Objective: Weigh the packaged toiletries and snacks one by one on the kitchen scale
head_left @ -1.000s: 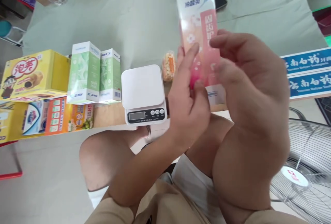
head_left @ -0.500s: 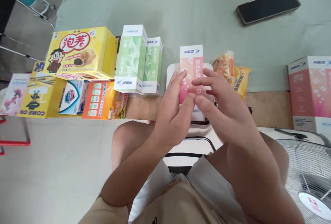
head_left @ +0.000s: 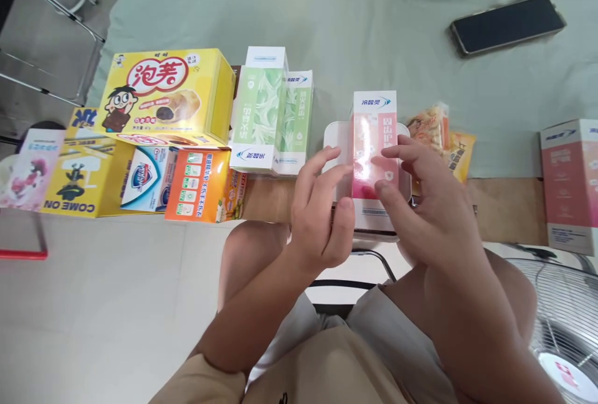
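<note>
A pink-and-white toothpaste box (head_left: 369,133) lies lengthwise over a white tray (head_left: 337,133) at the table's near edge. My left hand (head_left: 322,211) is just left of the box, its fingers bent but apart, holding nothing. On the other side, my right hand (head_left: 423,198) has thumb and fingers spread, the tips at the box's right part; whether they touch it I cannot tell. Two green toothpaste boxes (head_left: 259,105) lie left of the tray. Right behind my right hand are a clear snack packet (head_left: 427,127) and a yellow packet (head_left: 461,155).
Leftward along the edge stand a yellow cream-puff box (head_left: 163,96), an orange box (head_left: 196,186), a soap box (head_left: 147,177) and a yellow carton (head_left: 77,173). Another pink box (head_left: 567,186) stands far right, a phone (head_left: 509,24) behind it. A fan (head_left: 565,317) is low at right.
My left hand has drawn back from the pink toothpaste box and opened a gap to my right hand. The whole view has shifted, so things appear farther right.
</note>
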Action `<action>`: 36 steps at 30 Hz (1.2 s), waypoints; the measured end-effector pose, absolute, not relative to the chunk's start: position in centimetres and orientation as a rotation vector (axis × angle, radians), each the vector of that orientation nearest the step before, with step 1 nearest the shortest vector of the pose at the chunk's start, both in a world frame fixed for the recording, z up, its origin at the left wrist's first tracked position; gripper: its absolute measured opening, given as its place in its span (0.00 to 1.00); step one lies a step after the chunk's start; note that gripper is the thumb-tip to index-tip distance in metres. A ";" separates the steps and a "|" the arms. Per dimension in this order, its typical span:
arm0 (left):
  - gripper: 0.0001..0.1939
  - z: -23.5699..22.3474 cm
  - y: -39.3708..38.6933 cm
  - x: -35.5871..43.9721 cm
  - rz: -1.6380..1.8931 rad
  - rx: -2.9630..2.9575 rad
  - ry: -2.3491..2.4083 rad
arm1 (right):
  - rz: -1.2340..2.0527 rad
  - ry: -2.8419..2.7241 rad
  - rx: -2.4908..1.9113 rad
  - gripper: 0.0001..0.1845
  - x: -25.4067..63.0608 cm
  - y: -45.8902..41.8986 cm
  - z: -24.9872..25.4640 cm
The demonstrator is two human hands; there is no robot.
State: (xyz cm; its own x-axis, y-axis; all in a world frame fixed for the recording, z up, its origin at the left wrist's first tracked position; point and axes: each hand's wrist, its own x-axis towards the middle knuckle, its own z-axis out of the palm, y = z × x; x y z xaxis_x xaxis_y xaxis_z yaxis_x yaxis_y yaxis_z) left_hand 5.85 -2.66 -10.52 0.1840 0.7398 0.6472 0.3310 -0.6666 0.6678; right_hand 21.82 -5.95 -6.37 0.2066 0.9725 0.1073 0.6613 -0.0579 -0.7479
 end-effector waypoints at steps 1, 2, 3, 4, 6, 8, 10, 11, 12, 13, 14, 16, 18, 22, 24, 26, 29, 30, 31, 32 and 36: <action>0.14 -10.6 -2.6 5.9 1.480 2.077 1.009 | 0.529 -1.574 -1.811 0.18 21.6 -6.0 -6.4; 0.14 -10.6 -2.5 5.9 1.479 2.066 1.013 | 0.495 -1.610 -1.826 0.18 21.3 -6.0 -6.4; 0.14 -10.6 -2.5 5.9 1.480 2.054 1.019 | 0.472 -1.631 -1.839 0.19 21.1 -6.0 -6.4; 0.13 -10.6 -2.4 6.0 1.483 2.041 1.024 | 0.463 -1.640 -1.851 0.20 20.9 -6.1 -6.4; 0.12 -10.4 -2.3 6.0 1.495 2.012 1.033 | 0.467 -1.647 -1.864 0.22 20.7 -6.3 -6.4; 0.11 -10.2 -2.2 5.8 1.524 1.972 1.056 | 0.468 -1.664 -1.860 0.23 20.7 -6.4 -6.6; 0.10 -10.1 -2.1 5.5 1.582 1.933 1.086 | 0.460 -1.676 -1.860 0.22 20.8 -6.5 -6.8; 0.10 -10.0 -2.0 5.3 1.617 1.913 1.092 | 0.458 -1.678 -1.861 0.22 20.8 -6.5 -6.8; 0.09 -10.0 -2.0 5.1 1.652 1.894 1.086 | 0.455 -1.677 -1.863 0.22 20.8 -6.5 -6.9; 0.09 -10.1 -1.9 4.8 1.684 1.870 1.071 | 0.455 -1.674 -1.867 0.22 20.8 -6.5 -6.9; 0.09 -10.1 -1.9 4.5 1.708 1.842 1.057 | 0.456 -1.671 -1.872 0.22 20.7 -6.4 -6.9; 0.10 -10.3 -1.8 4.0 1.729 1.778 1.058 | 0.469 -1.666 -1.880 0.22 20.6 -6.3 -6.8; 0.11 -10.5 -1.6 3.6 1.724 1.730 1.102 | 0.503 -1.666 -1.873 0.21 20.5 -6.1 -6.7; 0.12 -10.8 -1.3 3.4 1.735 1.700 1.115 | 0.565 -1.651 -1.865 0.21 20.3 -5.7 -6.5; 0.11 -10.8 -1.2 3.4 1.749 1.688 1.082 | 0.575 -1.631 -1.883 0.21 20.1 -5.6 -6.4; 0.11 -10.7 -1.3 3.5 1.748 1.679 1.072 | 0.593 -1.619 -1.906 0.24 19.9 -5.6 -6.3; 0.12 -10.4 -1.7 3.7 1.702 1.711 1.050 | 0.618 -1.610 -1.953 0.29 19.5 -5.6 -6.2; 0.12 -10.2 -1.8 3.8 1.680 1.728 1.025 | 0.624 -1.602 -1.973 0.30 19.3 -5.5 -6.1; 0.12 -10.1 -1.9 4.0 1.658 1.745 0.991 | 0.628 -1.592 -1.989 0.30 19.1 -5.4 -6.1; 0.12 -10.0 -2.0 4.1 1.643 1.760 0.952 | 0.629 -1.580 -2.000 0.30 18.9 -5.4 -6.0; 0.12 -9.6 -2.2 4.3 1.616 1.751 0.862 | 0.613 -1.534 -1.957 0.29 18.5 -4.9 -5.9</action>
